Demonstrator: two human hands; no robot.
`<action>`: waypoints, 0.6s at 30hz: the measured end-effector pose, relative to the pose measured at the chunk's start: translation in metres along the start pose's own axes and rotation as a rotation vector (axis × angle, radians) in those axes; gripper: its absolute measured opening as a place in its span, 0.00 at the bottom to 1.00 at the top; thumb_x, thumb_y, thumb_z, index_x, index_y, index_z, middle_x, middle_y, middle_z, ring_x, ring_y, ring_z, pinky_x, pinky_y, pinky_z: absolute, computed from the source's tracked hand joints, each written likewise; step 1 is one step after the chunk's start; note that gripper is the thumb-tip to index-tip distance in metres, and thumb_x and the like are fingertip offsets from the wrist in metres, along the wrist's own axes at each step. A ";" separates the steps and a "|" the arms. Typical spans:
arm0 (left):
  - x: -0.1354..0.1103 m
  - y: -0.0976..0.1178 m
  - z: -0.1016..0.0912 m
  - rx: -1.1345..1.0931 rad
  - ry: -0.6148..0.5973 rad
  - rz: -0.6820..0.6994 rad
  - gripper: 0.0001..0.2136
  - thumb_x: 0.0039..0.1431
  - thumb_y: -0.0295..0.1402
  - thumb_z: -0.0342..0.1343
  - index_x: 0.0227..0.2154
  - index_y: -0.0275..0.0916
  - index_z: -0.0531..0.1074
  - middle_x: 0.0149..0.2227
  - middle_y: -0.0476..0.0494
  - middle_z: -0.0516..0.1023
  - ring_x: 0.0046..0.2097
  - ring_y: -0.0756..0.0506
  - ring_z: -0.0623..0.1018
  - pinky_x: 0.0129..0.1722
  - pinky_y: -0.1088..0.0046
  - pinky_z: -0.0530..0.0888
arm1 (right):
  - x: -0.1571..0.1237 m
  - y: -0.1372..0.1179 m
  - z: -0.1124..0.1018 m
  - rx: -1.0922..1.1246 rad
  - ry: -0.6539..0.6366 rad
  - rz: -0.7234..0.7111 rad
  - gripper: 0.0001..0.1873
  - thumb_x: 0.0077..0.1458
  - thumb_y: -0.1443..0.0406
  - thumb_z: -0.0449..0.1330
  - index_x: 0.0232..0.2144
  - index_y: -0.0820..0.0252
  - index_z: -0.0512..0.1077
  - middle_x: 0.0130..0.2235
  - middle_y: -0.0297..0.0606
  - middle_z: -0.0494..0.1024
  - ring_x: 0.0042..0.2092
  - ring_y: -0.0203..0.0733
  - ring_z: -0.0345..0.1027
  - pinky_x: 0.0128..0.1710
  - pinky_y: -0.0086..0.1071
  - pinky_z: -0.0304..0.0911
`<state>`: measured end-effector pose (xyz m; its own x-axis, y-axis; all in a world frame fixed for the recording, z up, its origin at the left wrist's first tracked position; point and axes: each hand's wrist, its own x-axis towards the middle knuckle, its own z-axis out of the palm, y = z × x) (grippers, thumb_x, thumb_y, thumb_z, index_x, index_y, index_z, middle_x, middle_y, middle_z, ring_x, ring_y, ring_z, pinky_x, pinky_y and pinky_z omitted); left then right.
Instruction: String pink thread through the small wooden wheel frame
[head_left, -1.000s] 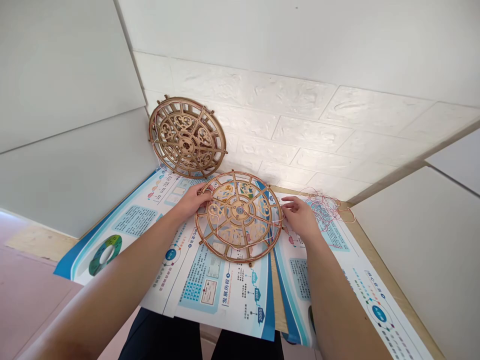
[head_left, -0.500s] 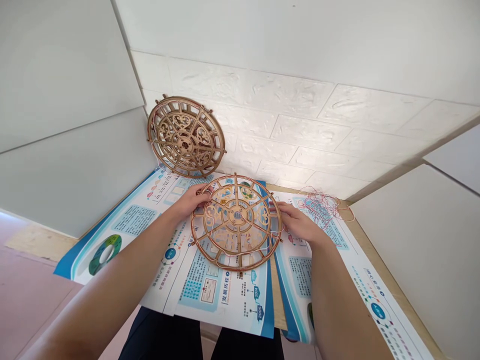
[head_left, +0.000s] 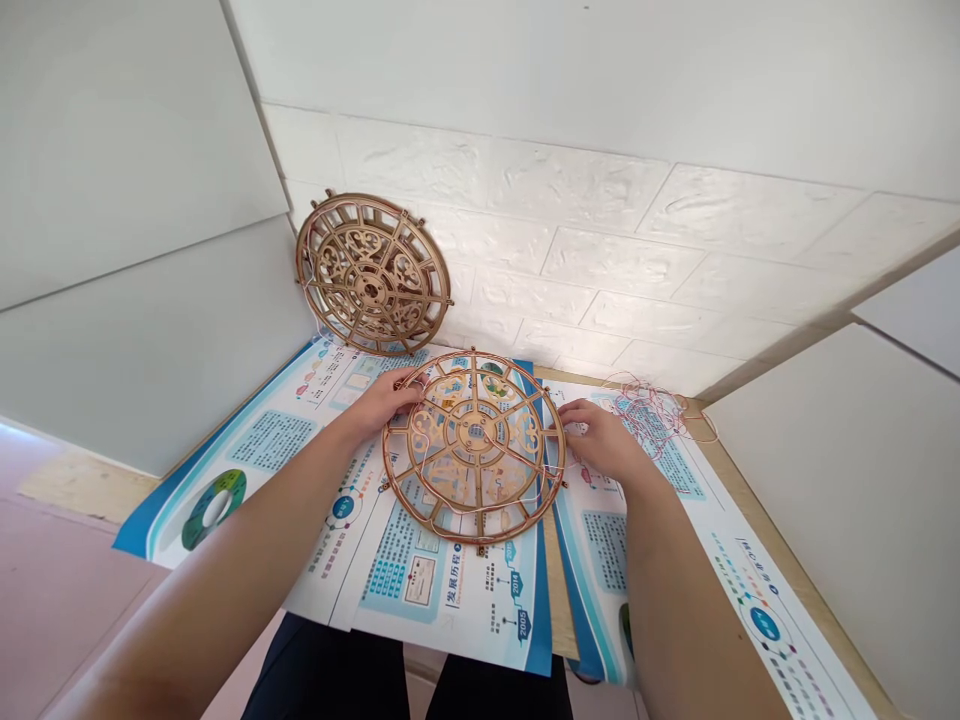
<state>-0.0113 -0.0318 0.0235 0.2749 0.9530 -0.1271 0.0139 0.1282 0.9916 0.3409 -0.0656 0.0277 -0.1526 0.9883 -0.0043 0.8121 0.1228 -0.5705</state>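
A round gold-coloured openwork frame (head_left: pixel 476 447), with spokes and scroll ornaments, is tilted above the printed sheets in front of me. My left hand (head_left: pixel 382 405) is closed on its upper left rim. Thin pinkish wire (head_left: pixel 450 509) runs along the rim and crosses the lower part of the frame. At the right rim is my right hand (head_left: pixel 604 440), its fingers curled in together; what lies between the fingertips is too small to make out. To its right lies a loose tangle of red and white wire (head_left: pixel 652 415).
More round gold frames (head_left: pixel 371 290) lean stacked against the white brick-pattern wall (head_left: pixel 615 260) at the back left. Printed blue and white sheets (head_left: pixel 405 620) cover the wooden board (head_left: pixel 559 590). Grey panels (head_left: pixel 150 350) close in both sides.
My right hand has drawn slightly back from the right rim, its fingers more curled. The left hand keeps its hold, and the frame has hardly moved.
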 end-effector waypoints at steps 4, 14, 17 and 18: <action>0.001 0.000 0.001 -0.004 0.006 0.001 0.12 0.42 0.34 0.61 0.31 0.39 0.68 0.23 0.55 0.64 0.23 0.53 0.61 0.24 0.77 0.57 | -0.003 -0.007 -0.004 -0.083 0.095 0.053 0.10 0.50 0.58 0.66 0.35 0.55 0.79 0.42 0.39 0.77 0.44 0.49 0.71 0.45 0.41 0.65; 0.002 0.000 0.001 0.006 0.000 -0.007 0.12 0.44 0.34 0.60 0.32 0.38 0.67 0.23 0.57 0.62 0.24 0.55 0.60 0.25 0.77 0.56 | -0.003 -0.007 -0.008 0.088 0.106 0.206 0.11 0.52 0.58 0.61 0.32 0.56 0.80 0.29 0.36 0.79 0.30 0.44 0.72 0.32 0.36 0.64; 0.003 -0.002 0.000 0.003 -0.005 0.004 0.12 0.44 0.34 0.60 0.32 0.38 0.67 0.23 0.57 0.62 0.24 0.54 0.60 0.25 0.77 0.57 | 0.000 -0.011 -0.003 0.192 0.321 0.160 0.15 0.52 0.54 0.62 0.36 0.57 0.81 0.34 0.38 0.81 0.36 0.47 0.74 0.39 0.39 0.67; 0.004 -0.003 0.000 0.005 -0.003 0.006 0.11 0.45 0.34 0.60 0.32 0.38 0.67 0.23 0.57 0.62 0.24 0.54 0.61 0.25 0.77 0.57 | 0.000 -0.014 0.000 0.223 0.364 0.131 0.16 0.52 0.54 0.62 0.36 0.57 0.81 0.36 0.38 0.81 0.37 0.47 0.74 0.40 0.40 0.67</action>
<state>-0.0102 -0.0284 0.0202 0.2781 0.9529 -0.1209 0.0170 0.1210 0.9925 0.3294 -0.0669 0.0355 0.1841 0.9665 0.1787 0.6637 0.0119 -0.7479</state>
